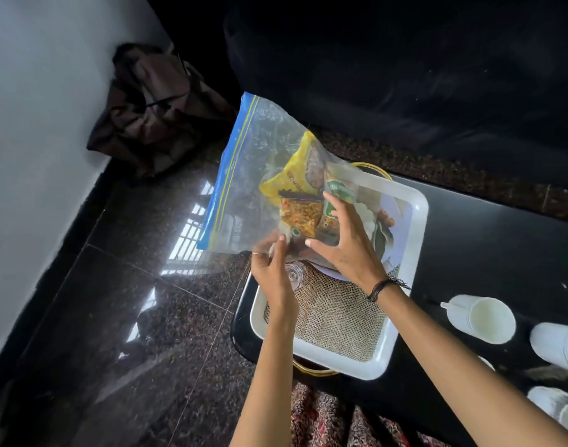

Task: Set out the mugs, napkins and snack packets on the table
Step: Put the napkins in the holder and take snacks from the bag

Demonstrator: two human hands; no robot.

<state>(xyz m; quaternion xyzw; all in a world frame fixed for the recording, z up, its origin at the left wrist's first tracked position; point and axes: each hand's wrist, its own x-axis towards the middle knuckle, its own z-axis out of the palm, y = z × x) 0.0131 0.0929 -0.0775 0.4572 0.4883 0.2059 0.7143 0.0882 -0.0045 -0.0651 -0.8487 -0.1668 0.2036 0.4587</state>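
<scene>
Table (469, 253), black and glossy, fills the right of the frame; polished speckled stone floor (114, 317) lies at lower left. White rectangular tray (418, 201) with rounded corners sits at the table's left end, lined with coarse woven mesh. Clear zip bag (253, 162), crinkled film with a blue seal strip, is held over the tray at frame centre. Snack packets (295, 201), yellow and orange foil, lie inside it. Left hand (269, 269) pinches the bag's lower edge with curled fingers. Right hand (347, 240) has fingers spread and bent against the bag's side, apparently steadying it; a firm grasp cannot be confirmed. White mugs (479, 319) stand at lower right.

Risk: slick film may slip from the pinch, dropping packets. A small clear glass item under the left wrist could be knocked over.
</scene>
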